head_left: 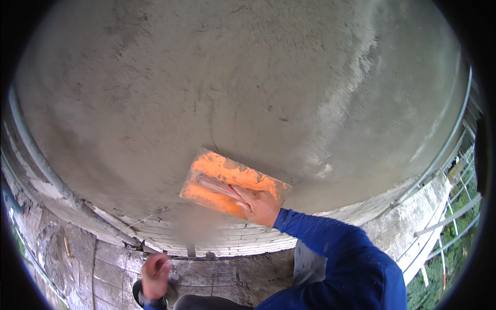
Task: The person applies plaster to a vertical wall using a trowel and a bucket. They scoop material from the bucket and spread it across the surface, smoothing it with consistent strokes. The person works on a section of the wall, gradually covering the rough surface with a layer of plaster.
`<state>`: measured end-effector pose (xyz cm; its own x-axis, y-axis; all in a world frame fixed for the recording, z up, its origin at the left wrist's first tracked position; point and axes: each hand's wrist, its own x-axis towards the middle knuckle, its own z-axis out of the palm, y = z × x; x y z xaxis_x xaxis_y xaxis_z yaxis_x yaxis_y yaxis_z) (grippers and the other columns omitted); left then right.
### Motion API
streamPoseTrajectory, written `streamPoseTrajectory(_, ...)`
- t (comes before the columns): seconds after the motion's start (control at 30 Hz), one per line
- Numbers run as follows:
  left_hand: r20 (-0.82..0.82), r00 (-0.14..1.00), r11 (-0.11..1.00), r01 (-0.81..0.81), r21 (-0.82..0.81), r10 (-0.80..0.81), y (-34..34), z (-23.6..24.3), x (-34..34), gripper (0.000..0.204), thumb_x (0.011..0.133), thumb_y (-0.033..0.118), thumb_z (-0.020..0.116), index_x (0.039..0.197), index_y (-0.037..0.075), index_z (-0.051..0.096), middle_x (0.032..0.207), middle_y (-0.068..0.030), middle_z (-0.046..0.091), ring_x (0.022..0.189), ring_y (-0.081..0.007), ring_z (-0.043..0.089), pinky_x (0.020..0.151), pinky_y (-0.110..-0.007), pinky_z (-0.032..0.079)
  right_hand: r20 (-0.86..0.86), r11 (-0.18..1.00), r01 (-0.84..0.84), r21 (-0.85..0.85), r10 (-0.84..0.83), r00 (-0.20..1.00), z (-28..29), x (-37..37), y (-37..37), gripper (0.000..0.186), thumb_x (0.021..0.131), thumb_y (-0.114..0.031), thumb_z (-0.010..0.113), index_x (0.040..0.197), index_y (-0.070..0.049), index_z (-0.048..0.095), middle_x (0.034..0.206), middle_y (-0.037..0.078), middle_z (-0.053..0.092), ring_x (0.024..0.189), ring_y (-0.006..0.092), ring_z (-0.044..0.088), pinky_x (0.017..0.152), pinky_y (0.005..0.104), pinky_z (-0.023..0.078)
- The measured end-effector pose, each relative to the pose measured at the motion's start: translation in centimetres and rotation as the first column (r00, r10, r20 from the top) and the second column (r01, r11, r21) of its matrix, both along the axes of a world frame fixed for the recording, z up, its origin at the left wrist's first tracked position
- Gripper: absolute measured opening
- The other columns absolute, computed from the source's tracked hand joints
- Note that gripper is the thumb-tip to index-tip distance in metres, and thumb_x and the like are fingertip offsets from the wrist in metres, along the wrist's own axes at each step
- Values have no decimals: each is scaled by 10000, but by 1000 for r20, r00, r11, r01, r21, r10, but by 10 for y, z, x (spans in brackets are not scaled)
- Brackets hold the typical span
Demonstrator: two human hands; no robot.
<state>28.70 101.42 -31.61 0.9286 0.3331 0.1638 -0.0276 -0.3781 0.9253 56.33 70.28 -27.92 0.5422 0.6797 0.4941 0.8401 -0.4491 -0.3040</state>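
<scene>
Rectangular orange plastering float (222,168): mottled with grey smears; elongated handle (216,186) dull red, grey-streaked. Broad cement-coated wall (181,77): patchy grey with whitish streaks. Long fabric sleeve (356,253): blue. Exposed blockwork (243,244): whitish, with darker horizontal lines.

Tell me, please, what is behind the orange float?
A grey coated wall shows beyond the upper edge of the orange float. The patch directly behind the float is covered, so its surface cannot be seen.

Float (222,168) lay against the wall (232,77), beneath the right hand (262,207); the left hand (155,279) was apart, lower left
</scene>
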Motion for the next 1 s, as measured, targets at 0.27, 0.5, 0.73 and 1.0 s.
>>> streamPoseTrajectory(0.27, 358, 928, 906, 232, -353, -98, -152, 45, 156, 398, 1020, 66, 552, 1395, 19, 426, 1274, -108, 574, 1113, -153, 581, 960, -305, 488, 98, 970, -87, 225, 66, 993, 37, -29, 38, 610, 900, -188, 657, 1464, -59, 464, 1017, 170, 705, 794, 348, 703, 683, 439, 559)
streamPoseTrajectory(0.5, 376, 903, 761, 91, -642, 210, -220, 33, 199, 365, 1019, 62, 569, 1357, 22, 436, 1263, -74, 574, 1155, -144, 539, 1002, -301, 455, 80, 990, 23, 140, -35, 996, 11, -15, 1, 663, 817, -163, 706, 1437, -50, 500, 1044, 159, 713, 777, 343, 704, 670, 436, 548)
streamPoseTrajectory(0.73, 439, 792, 873, -228, -432, 424, -210, 26, 248, 179, 987, 169, 583, 1076, 18, 546, 908, -188, 617, 847, -336, 628, 741, -409, 490, 103, 979, -167, 118, 155, 983, 41, -4, -13, 607, 781, -69, 719, 1367, -42, 565, 1160, 172, 625, 1064, 347, 642, 873, 401, 531)
streamPoseTrajectory(1.0, 527, 675, 837, -529, -141, 516, -134, 53, 286, 200, 991, 192, 561, 1104, 29, 535, 974, -220, 579, 866, -422, 603, 722, -476, 486, 721, 845, 111, 523, -507, 472, 223, 98, -161, 460, 1069, -326, 495, 1390, -1, 552, 1431, 183, 530, 1348, 336, 470, 1123, 450, 370)
